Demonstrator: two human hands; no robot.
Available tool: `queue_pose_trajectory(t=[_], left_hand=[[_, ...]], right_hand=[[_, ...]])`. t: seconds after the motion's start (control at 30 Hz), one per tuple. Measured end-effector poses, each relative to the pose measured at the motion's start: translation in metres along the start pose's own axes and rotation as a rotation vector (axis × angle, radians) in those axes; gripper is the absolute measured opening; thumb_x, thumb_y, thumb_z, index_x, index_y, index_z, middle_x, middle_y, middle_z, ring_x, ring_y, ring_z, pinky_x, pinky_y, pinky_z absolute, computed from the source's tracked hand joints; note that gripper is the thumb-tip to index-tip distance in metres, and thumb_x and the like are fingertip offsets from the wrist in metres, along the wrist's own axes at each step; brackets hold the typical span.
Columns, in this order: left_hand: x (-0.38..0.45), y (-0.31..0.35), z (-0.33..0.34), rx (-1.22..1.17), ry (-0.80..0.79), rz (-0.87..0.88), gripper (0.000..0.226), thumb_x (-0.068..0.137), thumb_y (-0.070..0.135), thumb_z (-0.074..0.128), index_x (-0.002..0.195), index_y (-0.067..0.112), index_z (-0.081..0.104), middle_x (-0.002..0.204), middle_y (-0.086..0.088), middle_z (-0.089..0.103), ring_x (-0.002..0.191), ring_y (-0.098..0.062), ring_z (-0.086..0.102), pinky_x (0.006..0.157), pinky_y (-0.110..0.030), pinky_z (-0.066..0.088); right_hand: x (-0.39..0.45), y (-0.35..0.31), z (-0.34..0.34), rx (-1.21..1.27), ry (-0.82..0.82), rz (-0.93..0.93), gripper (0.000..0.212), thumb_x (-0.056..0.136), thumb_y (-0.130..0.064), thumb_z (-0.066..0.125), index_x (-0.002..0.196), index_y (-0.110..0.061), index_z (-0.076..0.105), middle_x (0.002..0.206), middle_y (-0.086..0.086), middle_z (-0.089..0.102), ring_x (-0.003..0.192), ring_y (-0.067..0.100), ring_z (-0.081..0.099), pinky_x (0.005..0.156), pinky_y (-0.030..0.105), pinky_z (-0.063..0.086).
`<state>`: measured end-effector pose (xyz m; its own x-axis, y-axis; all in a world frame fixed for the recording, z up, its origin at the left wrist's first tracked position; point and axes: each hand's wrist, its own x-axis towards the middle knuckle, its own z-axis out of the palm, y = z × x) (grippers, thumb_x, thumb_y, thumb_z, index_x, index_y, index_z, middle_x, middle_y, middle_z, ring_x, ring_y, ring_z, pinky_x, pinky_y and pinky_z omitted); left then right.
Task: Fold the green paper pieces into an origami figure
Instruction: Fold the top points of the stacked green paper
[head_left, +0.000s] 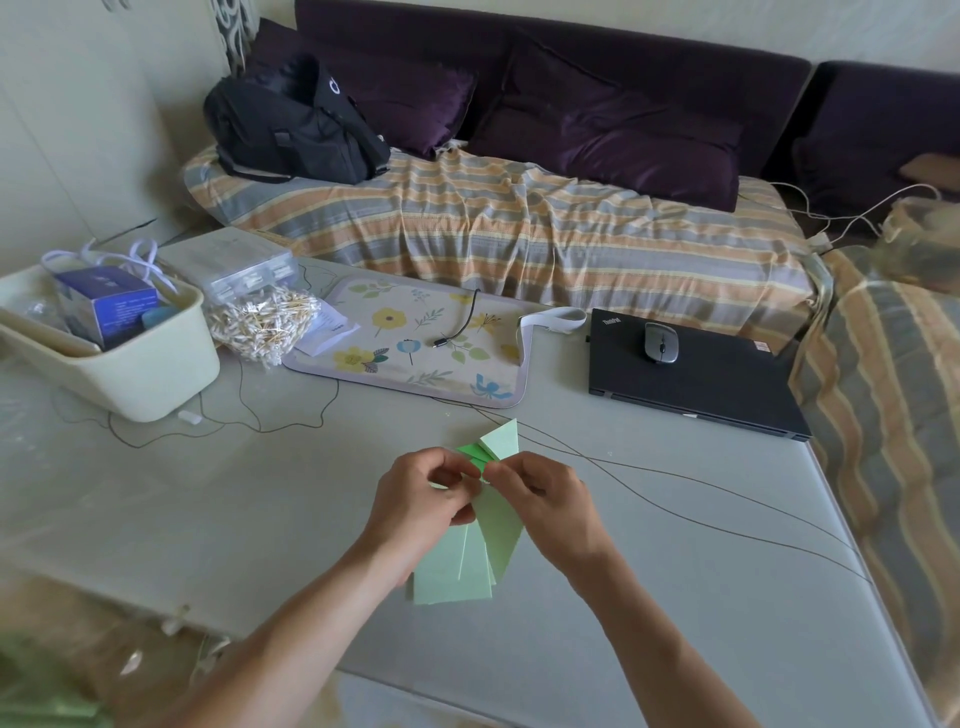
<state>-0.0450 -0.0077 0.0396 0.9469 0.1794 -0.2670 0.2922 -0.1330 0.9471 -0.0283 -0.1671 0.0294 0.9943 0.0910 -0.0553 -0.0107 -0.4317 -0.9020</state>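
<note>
Several folded pale green paper pieces (470, 558) are held together just above the grey table (260, 519), fanning down toward me. A pointed green flap (501, 439) sticks up beyond my fingers. My left hand (423, 501) pinches the pieces from the left with curled fingers. My right hand (540, 499) pinches the same bundle from the right, its fingertips meeting the left hand's at the middle fold. The central joint of the pieces is hidden by my fingers.
A closed black laptop (696, 379) with a grey mouse (661, 342) lies at the right. A floral mat (415, 343) with a cable, a bag of cotton swabs (262, 322) and a cream bin (119, 353) stand behind. Thin cables (675, 493) cross the table.
</note>
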Motion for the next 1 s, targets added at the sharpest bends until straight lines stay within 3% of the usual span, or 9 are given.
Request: queue_pose_trajectory(t=[0.13,0.37,0.57,0.73,0.8,0.9,1.0], left_hand=[[-0.0016,0.0005,0.0003,0.01,0.007,-0.004,0.006,0.083,0.009,0.08,0.083,0.014,0.078,0.076,-0.004,0.071,0.068,-0.024,0.077,0.069,-0.026,0.062],[-0.0032,0.0007,0.0005,0.071,0.001,0.019,0.01,0.088,0.007,0.074,0.08,0.013,0.078,0.067,-0.002,0.073,0.066,-0.023,0.077,0.073,-0.031,0.063],[-0.0012,-0.0001,0.0033,0.443,0.046,0.242,0.014,0.086,0.018,0.075,0.073,0.02,0.076,0.058,0.006,0.071,0.055,-0.008,0.067,0.059,-0.023,0.051],[0.0012,-0.0005,0.0022,0.471,0.002,0.37,0.008,0.082,0.018,0.081,0.079,0.023,0.076,0.065,0.012,0.071,0.061,-0.005,0.066,0.06,-0.016,0.049],[0.001,-0.0007,0.0023,0.486,-0.018,0.423,0.011,0.082,0.015,0.08,0.078,0.024,0.075,0.065,0.012,0.07,0.062,-0.007,0.066,0.06,-0.021,0.051],[0.0012,-0.0005,0.0017,0.462,0.032,0.353,0.017,0.084,0.01,0.074,0.073,0.022,0.073,0.059,0.008,0.069,0.057,-0.008,0.066,0.062,-0.027,0.053],[0.0027,-0.0018,0.0011,0.435,0.082,0.269,0.023,0.085,0.005,0.068,0.07,0.022,0.071,0.06,0.009,0.07,0.059,-0.006,0.069,0.06,-0.021,0.052]], right_hand=[[-0.0001,0.0017,0.0019,-0.016,-0.04,-0.013,0.009,0.084,-0.032,0.078,0.082,-0.024,0.076,0.076,-0.01,0.075,0.071,0.004,0.067,0.068,0.022,0.051],[0.001,0.0049,0.0019,-0.101,-0.004,-0.018,0.01,0.087,-0.018,0.073,0.077,-0.019,0.074,0.065,-0.009,0.066,0.058,0.001,0.053,0.057,0.014,0.04],[0.0005,0.004,0.0017,-0.195,-0.005,-0.03,0.012,0.091,-0.015,0.067,0.081,-0.014,0.074,0.059,-0.012,0.058,0.056,-0.003,0.051,0.055,0.01,0.038],[0.0013,0.0041,0.0006,-0.201,0.0,-0.023,0.013,0.091,-0.015,0.067,0.081,-0.016,0.074,0.06,-0.01,0.059,0.055,-0.001,0.05,0.055,0.011,0.039],[0.0018,0.0038,-0.001,-0.177,-0.001,-0.01,0.013,0.09,-0.015,0.068,0.079,-0.017,0.074,0.061,-0.009,0.06,0.055,0.0,0.049,0.055,0.011,0.039],[0.0017,0.0029,-0.0014,-0.131,0.003,0.004,0.01,0.087,-0.02,0.071,0.078,-0.02,0.075,0.065,-0.009,0.065,0.057,0.0,0.051,0.055,0.012,0.039],[0.0023,0.0029,-0.0012,-0.125,0.027,0.009,0.01,0.088,-0.022,0.071,0.078,-0.019,0.074,0.066,-0.009,0.065,0.057,0.001,0.051,0.055,0.012,0.039]])
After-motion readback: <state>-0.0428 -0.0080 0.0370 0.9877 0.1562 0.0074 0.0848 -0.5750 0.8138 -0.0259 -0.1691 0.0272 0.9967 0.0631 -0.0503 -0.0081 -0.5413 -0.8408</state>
